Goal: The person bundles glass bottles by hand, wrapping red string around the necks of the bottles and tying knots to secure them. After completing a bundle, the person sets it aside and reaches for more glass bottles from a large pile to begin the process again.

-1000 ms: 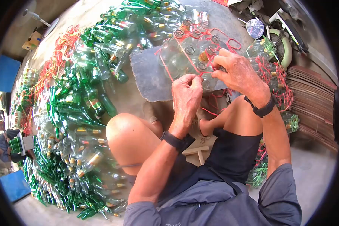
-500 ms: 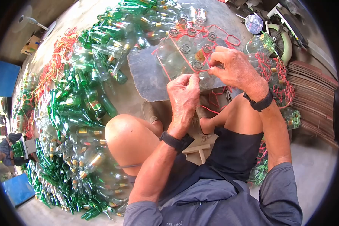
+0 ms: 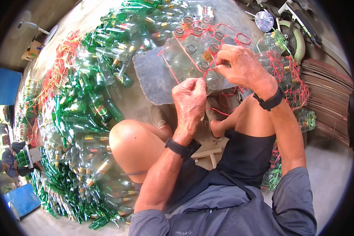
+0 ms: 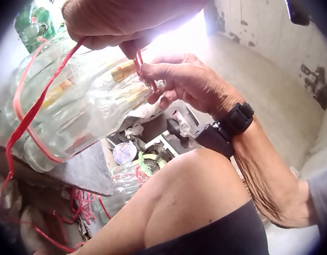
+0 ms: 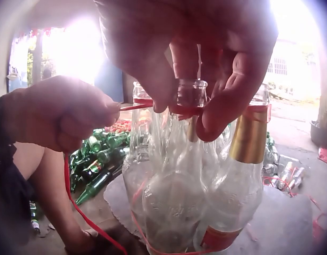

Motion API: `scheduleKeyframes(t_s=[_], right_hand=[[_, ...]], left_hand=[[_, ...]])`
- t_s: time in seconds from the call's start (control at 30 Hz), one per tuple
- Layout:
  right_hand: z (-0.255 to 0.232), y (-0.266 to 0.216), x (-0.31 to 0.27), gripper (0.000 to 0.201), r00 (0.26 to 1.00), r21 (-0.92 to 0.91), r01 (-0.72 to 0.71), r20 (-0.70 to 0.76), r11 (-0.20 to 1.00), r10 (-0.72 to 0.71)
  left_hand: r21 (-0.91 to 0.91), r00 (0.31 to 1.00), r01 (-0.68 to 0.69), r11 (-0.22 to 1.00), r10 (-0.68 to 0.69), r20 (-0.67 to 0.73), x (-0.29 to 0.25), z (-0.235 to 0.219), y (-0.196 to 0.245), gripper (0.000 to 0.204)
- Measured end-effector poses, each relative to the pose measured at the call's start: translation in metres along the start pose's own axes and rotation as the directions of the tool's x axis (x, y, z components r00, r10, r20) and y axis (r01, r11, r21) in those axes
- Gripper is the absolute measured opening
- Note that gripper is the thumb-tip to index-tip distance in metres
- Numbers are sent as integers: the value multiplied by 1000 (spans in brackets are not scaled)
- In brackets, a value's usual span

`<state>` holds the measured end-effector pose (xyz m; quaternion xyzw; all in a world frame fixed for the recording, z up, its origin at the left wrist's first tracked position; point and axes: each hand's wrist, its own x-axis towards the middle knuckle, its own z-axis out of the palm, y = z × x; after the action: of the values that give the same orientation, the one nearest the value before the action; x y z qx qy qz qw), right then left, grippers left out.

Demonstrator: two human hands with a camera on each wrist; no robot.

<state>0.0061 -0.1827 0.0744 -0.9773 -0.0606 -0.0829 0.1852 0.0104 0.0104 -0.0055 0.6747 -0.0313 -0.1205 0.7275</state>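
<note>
A bundle of clear glass bottles (image 3: 181, 59) stands upright, with red plastic strap (image 5: 136, 107) around the bodies and necks. My left hand (image 3: 189, 96) pinches the strap between thumb and curled forefinger at the bundle's near side. From that fist the strap runs taut to a bottle neck (image 5: 191, 94), and a loose tail hangs below it. At this neck my right hand (image 3: 244, 69) pinches the strap, thumb and fingers on either side of the glass. One bottle beside it has a gold neck label (image 5: 248, 139). Under the bundle lies a grey slab (image 3: 147, 78).
Green and clear bottles (image 3: 86, 114) lie heaped on the left, with a tangle of red strap (image 3: 65, 55) behind. More strapped bottles (image 3: 281, 63) stand at right, near a stack of brown boards (image 3: 326, 98). Another person (image 3: 10, 159) is at the far left.
Both hands have shifted slightly left in the head view as the view moved. The left still holds the strap, and the right stays at the near bottle neck.
</note>
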Motion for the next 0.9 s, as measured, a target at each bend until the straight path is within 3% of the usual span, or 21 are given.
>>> scheduleKeyframes(t_s=[0.33,0.5,0.6,0.9], right_hand=[[12,2,-3,15,991,-83,4,-131,997,-15],[11,5,-1,16,998,-118,-3,-60,993,-5],[13,6,-1,16,998,-97,-20,-67,995,13],[15,4,-1,13,996,-46,-69,-64,997,66]], left_hand=[[89,995,-100,991,98,26,-2,-4,0,17],[177,988,-153,972,147,48,-2,-5,11,17],[268,960,-279,922,269,76,1,-7,16,16],[522,921,-384,762,276,275,17,-20,39,15]])
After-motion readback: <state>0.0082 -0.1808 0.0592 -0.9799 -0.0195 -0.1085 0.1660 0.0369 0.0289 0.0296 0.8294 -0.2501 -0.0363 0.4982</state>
